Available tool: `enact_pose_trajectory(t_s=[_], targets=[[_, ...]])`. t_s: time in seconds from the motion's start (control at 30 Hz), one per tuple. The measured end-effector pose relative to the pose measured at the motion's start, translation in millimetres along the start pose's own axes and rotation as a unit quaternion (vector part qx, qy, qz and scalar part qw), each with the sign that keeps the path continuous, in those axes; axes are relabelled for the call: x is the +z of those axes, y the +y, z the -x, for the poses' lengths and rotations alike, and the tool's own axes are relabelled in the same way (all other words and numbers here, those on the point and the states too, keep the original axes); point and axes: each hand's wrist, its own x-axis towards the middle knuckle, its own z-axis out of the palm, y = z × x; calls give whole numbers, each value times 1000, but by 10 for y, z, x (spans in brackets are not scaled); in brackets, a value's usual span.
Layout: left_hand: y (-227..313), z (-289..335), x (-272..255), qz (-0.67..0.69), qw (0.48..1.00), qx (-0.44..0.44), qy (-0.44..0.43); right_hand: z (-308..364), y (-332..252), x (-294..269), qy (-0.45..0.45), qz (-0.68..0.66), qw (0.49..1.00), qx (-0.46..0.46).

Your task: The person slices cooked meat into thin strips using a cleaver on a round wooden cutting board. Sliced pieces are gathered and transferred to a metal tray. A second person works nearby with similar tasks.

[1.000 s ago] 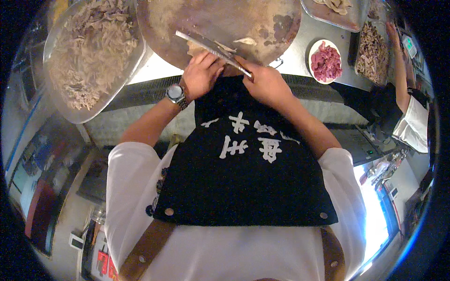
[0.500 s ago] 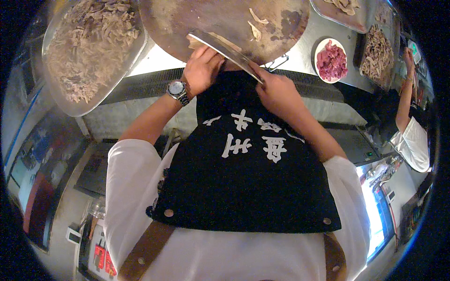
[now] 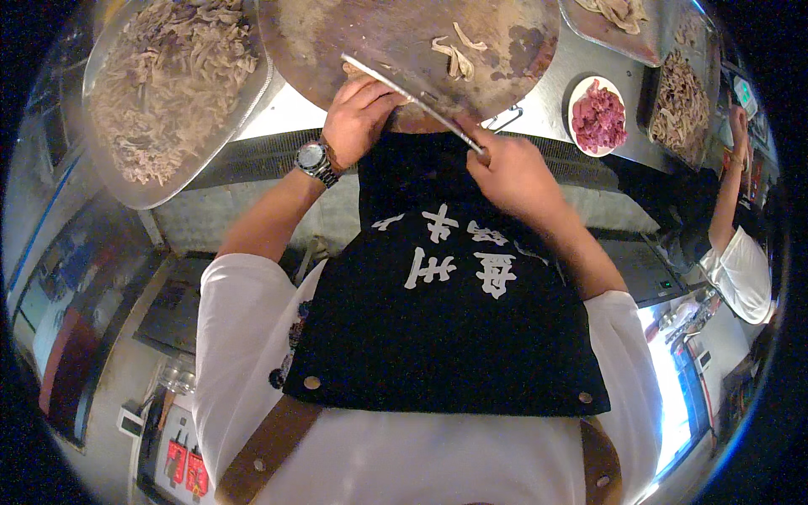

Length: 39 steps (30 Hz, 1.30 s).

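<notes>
My right hand (image 3: 512, 168) grips the handle end of a kitchen knife (image 3: 412, 97), whose blade slants up and left over the near edge of a round chopping board (image 3: 328, 38). Tucked against the blade's left side, my left hand (image 3: 358, 118) has curled fingers. They press on a pale brown piece of cooked meat (image 3: 350, 71), mostly hidden by fingers and knife. Farther back on the board lie several loose pale strips of meat (image 3: 454, 61), to the right of the blade.
Left of the board stands a big tray (image 3: 200, 151) heaped with sliced brown meat (image 3: 168, 80). Rightward are a white plate (image 3: 592, 152) of red raw meat (image 3: 599, 118), pale strips in a metal tray (image 3: 644, 46), and another tray of slices (image 3: 680, 101). Another person's forearm (image 3: 725, 189) shows far right.
Another strip now lies beside the loose ones on the board. The knife has turned more edge-on to view, and both hands sit slightly lower, with the right a little farther right.
</notes>
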Motion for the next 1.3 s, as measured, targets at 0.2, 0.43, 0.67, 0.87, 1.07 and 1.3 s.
enact_pose_trajectory(t_s=[0.2, 0.43, 0.67, 0.87, 1.07, 1.3], targets=[[2, -29, 17, 12, 1000, -13, 11, 70, -68, 46, -12, -1, 1000, -8], [-21, -72, 30, 40, 998, -48, -4, -273, -85, 204, 0, -23, 1000, -8], [18, -79, 32, 50, 994, -43, 83, -375, -33, -41, 94, -84, 992, -10], [15, -42, 33, 41, 995, -63, 58, -73, -178, 48, -17, 3, 1000, 6], [-4, -32, 49, 60, 994, -68, 64, -14, -209, -1, -36, 26, 999, 29], [7, -64, 73, 46, 993, -60, 88, -653, -209, 208, 50, -66, 997, 3]])
